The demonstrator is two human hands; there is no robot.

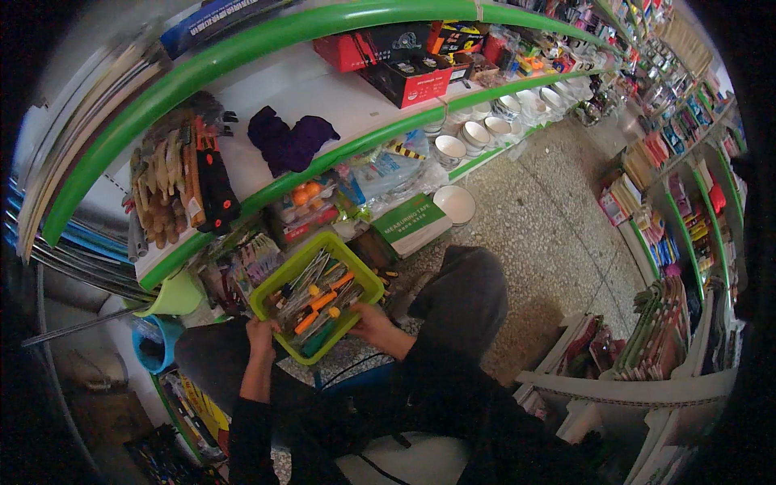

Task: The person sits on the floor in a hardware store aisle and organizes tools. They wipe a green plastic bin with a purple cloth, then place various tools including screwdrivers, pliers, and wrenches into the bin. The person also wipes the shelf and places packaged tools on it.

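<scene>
The lime basket (356,262) sits between the two hands, its long way slanting from near left to far right. The left hand (260,339) pinches its near-left end, and the right hand (378,326) pinches its right side. I count one basket, at least three orange handles (323,301) in it, one green-and-white box (414,226) past its right, one blue bucket (167,323) to its left
</scene>
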